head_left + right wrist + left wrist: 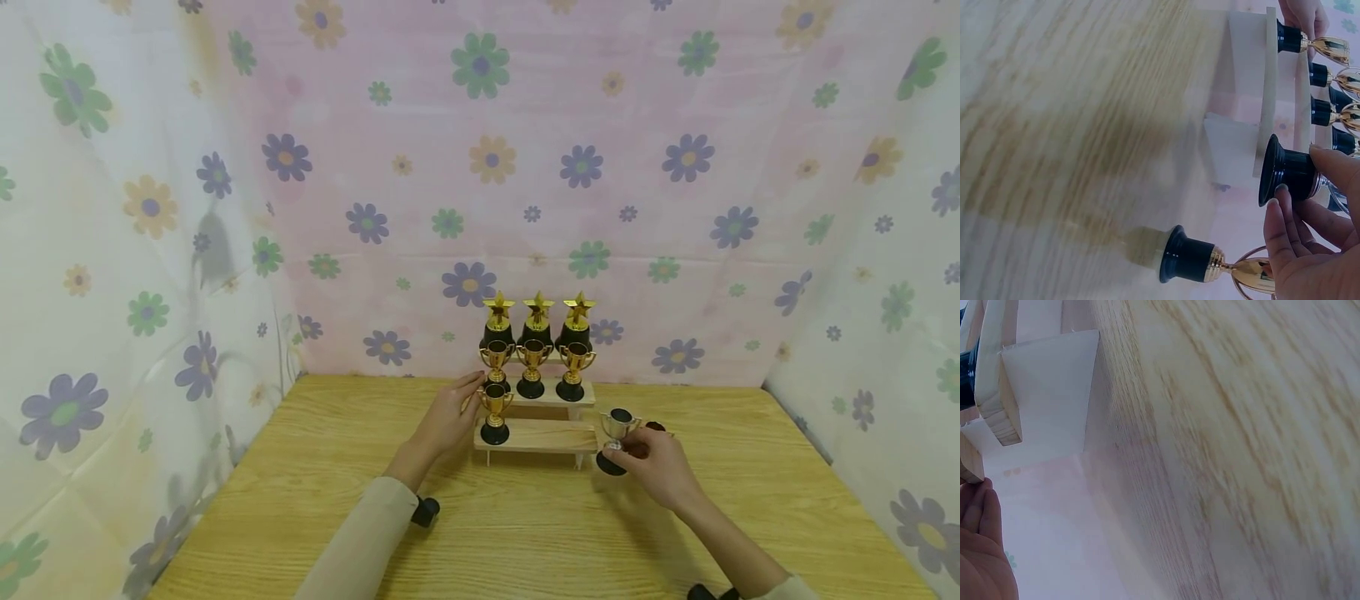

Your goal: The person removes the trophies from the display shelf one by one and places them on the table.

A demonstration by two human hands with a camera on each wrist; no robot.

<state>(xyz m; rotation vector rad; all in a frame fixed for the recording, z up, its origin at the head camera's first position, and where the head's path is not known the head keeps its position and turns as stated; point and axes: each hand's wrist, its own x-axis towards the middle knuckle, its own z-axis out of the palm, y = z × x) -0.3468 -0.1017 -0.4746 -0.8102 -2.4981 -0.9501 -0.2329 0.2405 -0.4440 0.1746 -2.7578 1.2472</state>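
Between the fingers and thumb of my right hand (663,469) is a silver trophy cup (618,424) with a black base, held upright beside the front right end of a tiered wooden stand (551,436). In the right wrist view its black base (1294,175) hangs above the table. My left hand (448,414) is at the stand's left side, its straight fingertips touching a shelf end (971,459) in the left wrist view. A gold trophy cup (494,402) stands on the left of the front shelf. Three gold cups (533,358) fill the middle shelf.
Three gold star trophies (538,312) occupy the top shelf. Another gold trophy cup (1194,257) stands on the table by my right hand, mostly hidden in the head view. Wood-grain tabletop (525,533) surrounds the stand; flowered cloth (420,167) hangs behind and at both sides.
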